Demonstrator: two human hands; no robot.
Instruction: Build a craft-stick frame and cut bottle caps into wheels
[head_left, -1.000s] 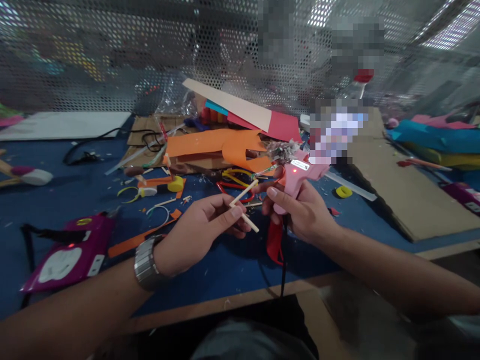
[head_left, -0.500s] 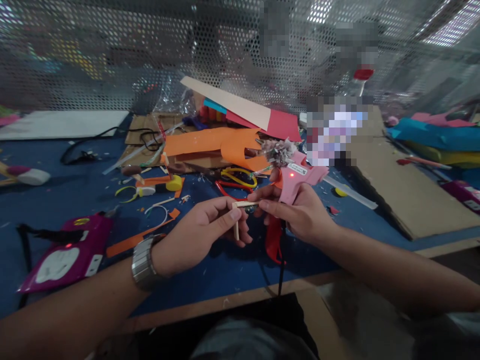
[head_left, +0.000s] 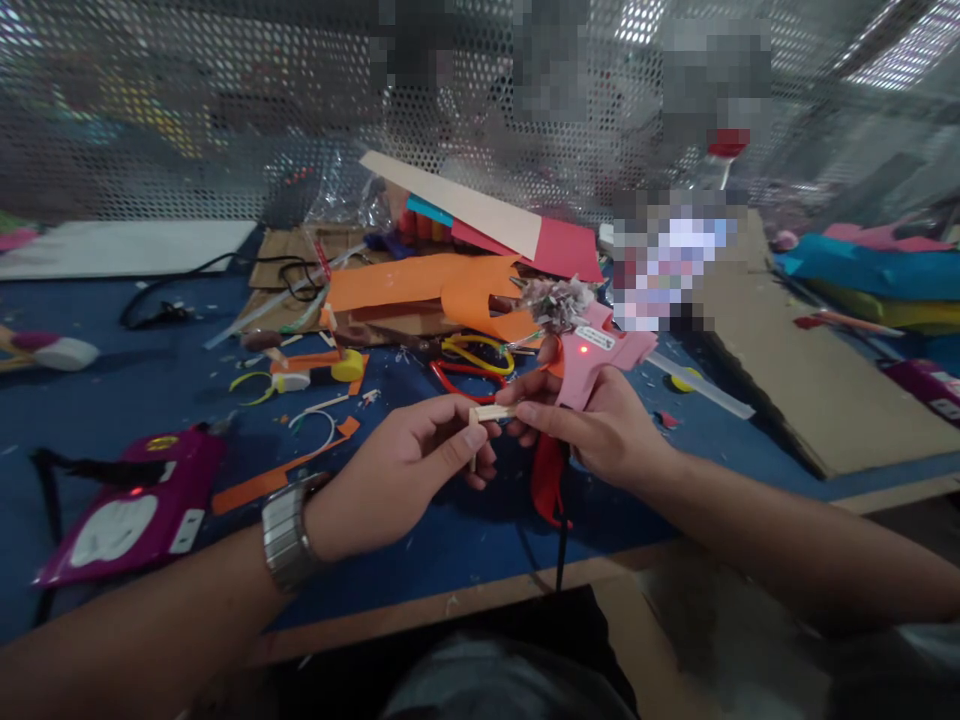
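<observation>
Head view: left hand [head_left: 409, 470] pinching two sticks [head_left: 491, 412] crossed above table [head_left: 450, 540]; right hand [head_left: 592, 425] closed around glue gun [head_left: 596, 355], fingertip on sticks; joint probably glued, hardly visible, rest unbuilt

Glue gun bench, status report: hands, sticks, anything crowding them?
Left hand pinching wooden sticks. Right hand gripping pink glue gun, fingertips on sticks. Scissors and paper scraps close behind.
</observation>
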